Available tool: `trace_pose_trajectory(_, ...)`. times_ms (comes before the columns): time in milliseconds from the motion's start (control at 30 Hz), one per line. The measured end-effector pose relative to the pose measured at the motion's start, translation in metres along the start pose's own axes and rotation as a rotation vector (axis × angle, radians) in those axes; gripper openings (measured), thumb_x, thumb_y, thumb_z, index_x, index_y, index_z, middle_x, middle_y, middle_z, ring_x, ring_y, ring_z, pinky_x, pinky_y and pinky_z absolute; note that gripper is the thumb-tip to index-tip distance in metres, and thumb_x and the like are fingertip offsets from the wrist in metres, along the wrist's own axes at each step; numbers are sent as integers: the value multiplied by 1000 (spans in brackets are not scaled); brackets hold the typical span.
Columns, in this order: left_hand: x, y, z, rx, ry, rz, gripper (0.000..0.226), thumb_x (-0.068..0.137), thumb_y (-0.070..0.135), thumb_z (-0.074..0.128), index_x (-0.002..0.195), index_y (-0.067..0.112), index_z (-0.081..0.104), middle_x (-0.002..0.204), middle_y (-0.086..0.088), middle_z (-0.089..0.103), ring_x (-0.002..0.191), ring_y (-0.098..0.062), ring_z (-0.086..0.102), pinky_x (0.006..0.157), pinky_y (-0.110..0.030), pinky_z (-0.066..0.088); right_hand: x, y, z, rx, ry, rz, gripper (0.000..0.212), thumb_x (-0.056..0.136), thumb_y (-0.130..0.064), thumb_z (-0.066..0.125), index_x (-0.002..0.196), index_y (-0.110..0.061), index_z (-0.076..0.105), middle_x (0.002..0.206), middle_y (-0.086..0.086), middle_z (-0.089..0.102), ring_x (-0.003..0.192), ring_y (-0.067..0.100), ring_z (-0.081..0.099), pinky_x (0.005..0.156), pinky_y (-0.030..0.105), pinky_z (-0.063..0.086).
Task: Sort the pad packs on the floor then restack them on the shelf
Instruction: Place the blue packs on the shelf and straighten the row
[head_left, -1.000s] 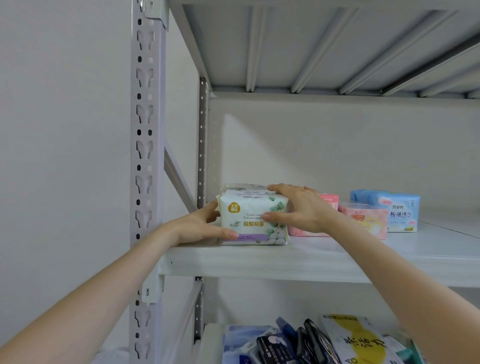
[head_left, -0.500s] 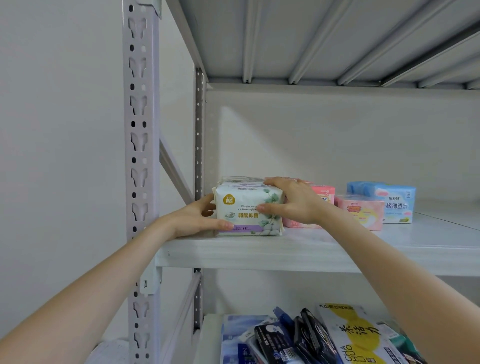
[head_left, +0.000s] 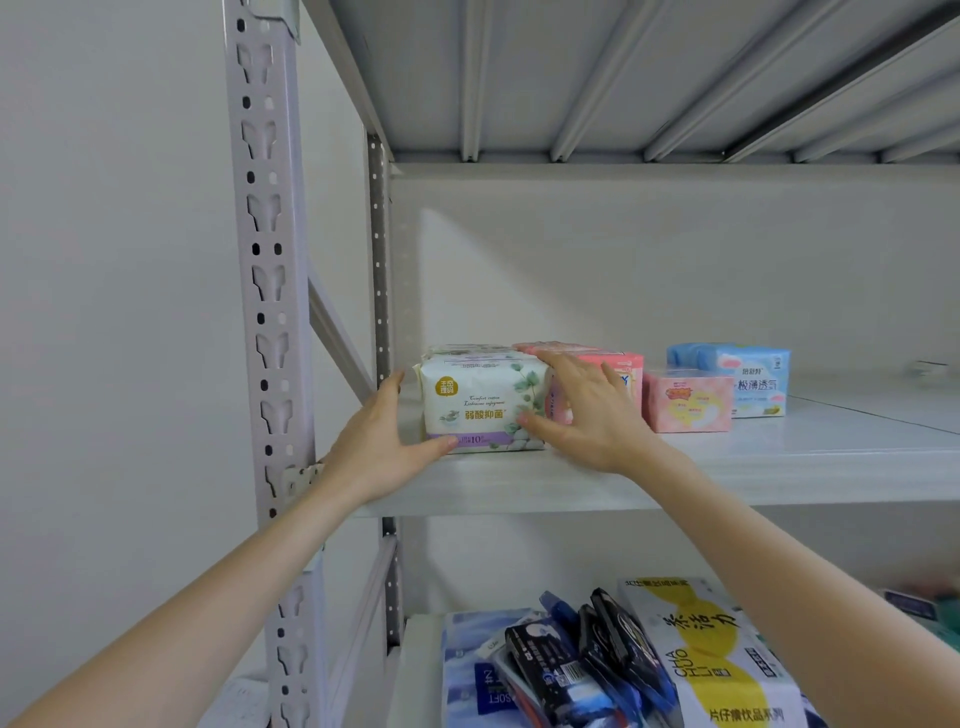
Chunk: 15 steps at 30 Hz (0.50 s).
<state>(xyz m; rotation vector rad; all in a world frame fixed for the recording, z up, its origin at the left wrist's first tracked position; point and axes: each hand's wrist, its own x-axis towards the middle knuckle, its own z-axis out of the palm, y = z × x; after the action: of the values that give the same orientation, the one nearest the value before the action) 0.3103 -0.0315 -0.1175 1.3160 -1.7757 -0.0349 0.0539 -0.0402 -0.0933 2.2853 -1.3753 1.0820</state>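
1. The white pack (head_left: 483, 402) stands on the shelf (head_left: 779, 467), upright with its printed face forward. It is the landmark for all the places below.
2. Left hand (head_left: 379, 447): at the left end of the white pack. The thumb lies across the bottom front corner and the fingers run along the end face. Grip is clamped on the white pack.
3. Right hand (head_left: 592, 415): at the right end of the white pack. The thumb presses the front face low down, and straight, spread fingers lie over the top right edge. Grip is apart, pressing rather than clasping.
4. Just right of the white pack, partly behind the right hand, is a pink pack (head_left: 621, 364). I cannot tell whether the two packs touch.
5. Further right stands a small pink pack (head_left: 685, 400), with a blue pack (head_left: 753, 379) behind it.
6. Left of the white pack is the slotted post (head_left: 270, 312) of the rack.
7. Below the white pack, on the lower level, are a yellow-and-white bag (head_left: 717, 660) and some black packets (head_left: 550, 670), all leaning.
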Motion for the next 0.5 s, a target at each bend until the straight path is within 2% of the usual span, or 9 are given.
trace_pose_trajectory(133,-21,16,5,32,102,74,112,70,52,78,153,18,10,158,0,23,143,-18,26,114,-37,29,-31,5,-6,33,56,12,84,76,-67,41,148,-26,26,152,-7,35,142,15,26,117,44,18)
trace_pose_trajectory(200,-28,29,3,18,131,125,110,69,48,80,152,18,13,155,0,27,140,-18,29,111,-31,29,-45,12,-12,55,53,30,85,76,-68,41,149,-27,25,153,-7,33,142,15,26,116,35,14)
trace_pose_trajectory(267,-33,44,0,5,140,170,111,67,49,81,151,19,15,153,2,29,138,-17,31,108,-28,30,-57,21,-22,68,29,57,85,78,-67,43,150,-27,23,155,-7,30,144,16,21,116,34,11)
trace_pose_trajectory(367,-34,68,-7,-5,89,151,118,63,56,79,152,20,11,157,2,22,141,-18,27,114,-34,28,-71,37,-46,90,11,96,78,86,-54,56,150,-26,23,153,-4,33,142,20,26,115,43,21)
trace_pose_trajectory(433,-31,85,-13,-18,42,137,120,61,59,77,153,22,9,159,3,19,141,-13,26,113,-31,26,-78,49,-66,98,14,112,75,86,-51,59,148,-25,27,149,-4,40,137,21,34,112,41,27)
trace_pose_trajectory(500,-25,103,-19,-2,-13,140,118,63,56,78,153,24,8,160,5,16,138,-9,27,108,-26,27,-82,62,-87,106,-9,147,73,88,-47,61,149,-25,27,150,-4,38,138,19,33,110,37,26)
